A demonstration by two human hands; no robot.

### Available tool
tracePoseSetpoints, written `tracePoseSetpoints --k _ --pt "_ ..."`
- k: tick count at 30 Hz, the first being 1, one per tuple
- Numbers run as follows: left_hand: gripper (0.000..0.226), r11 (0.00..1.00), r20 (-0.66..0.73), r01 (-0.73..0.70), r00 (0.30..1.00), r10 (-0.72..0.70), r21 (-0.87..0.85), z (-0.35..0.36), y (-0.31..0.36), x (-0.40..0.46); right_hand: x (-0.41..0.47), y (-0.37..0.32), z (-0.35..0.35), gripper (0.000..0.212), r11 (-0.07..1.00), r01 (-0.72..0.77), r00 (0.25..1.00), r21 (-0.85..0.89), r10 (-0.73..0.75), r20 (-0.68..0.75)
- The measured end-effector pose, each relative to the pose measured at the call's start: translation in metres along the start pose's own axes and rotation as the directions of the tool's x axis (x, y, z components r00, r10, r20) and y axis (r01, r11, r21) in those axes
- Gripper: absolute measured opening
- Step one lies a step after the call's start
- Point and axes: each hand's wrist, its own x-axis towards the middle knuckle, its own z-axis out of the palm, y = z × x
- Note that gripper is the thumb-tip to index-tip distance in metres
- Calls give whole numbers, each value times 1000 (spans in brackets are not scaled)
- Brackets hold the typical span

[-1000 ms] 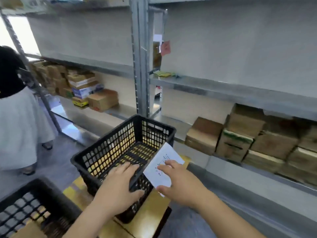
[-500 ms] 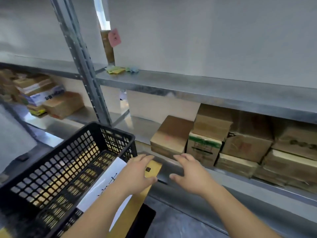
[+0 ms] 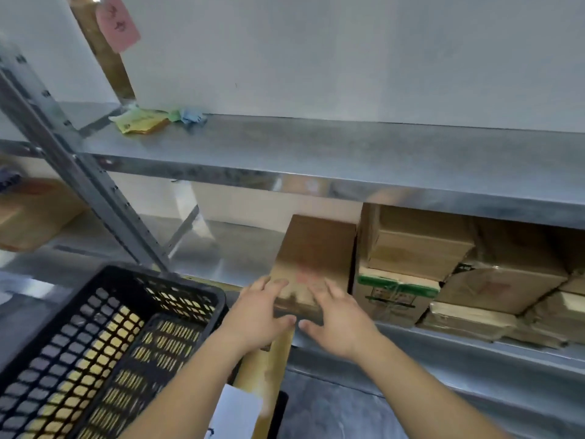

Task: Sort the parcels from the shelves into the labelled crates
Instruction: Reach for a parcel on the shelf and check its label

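Observation:
A brown cardboard parcel (image 3: 316,248) with a faint red mark stands at the left end of a row of parcels on the lower metal shelf (image 3: 221,248). Both hands hold its front end. My left hand (image 3: 258,316) has its fingers on the parcel's top and its thumb against the front face. My right hand (image 3: 340,318) mirrors it on the right side. A black lattice crate (image 3: 133,280) sits at the lower left with nothing in it. A white paper label (image 3: 234,413) shows beside the crate, partly hidden by my left forearm.
More cardboard parcels (image 3: 421,245) are stacked to the right, one with green tape (image 3: 395,296). The upper shelf (image 3: 316,147) carries yellow and blue paper scraps (image 3: 142,122). A pink tag (image 3: 117,22) hangs above. A slanted steel upright (image 3: 79,172) stands left. The crate rests on a yellow board (image 3: 266,369).
The view swung right and closer to the shelf. Both hands left the crate and its label, reached forward through the air and now hold the leftmost parcel.

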Motion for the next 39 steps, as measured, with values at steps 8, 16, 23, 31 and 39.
tracePoseSetpoints --k 8,16,23,31,39 --pt "74 997 91 11 996 -4 -79 8 -25 81 51 -16 13 67 965 -257 965 -56 253 -67" --pt "30 976 -7 54 998 -57 -212 17 -30 93 59 -13 16 72 940 -336 911 62 341 -232" --pt "127 973 307 207 937 -166 -103 17 -40 65 42 10 22 116 961 -266 963 72 268 -22" --pt "127 970 130 220 970 -207 -101 25 -12 16 23 22 28 142 966 -153 983 209 171 -68" --pt "151 945 -358 295 875 -327 -143 -33 65 -80 -48 29 -23 136 925 98 958 368 14 -288"
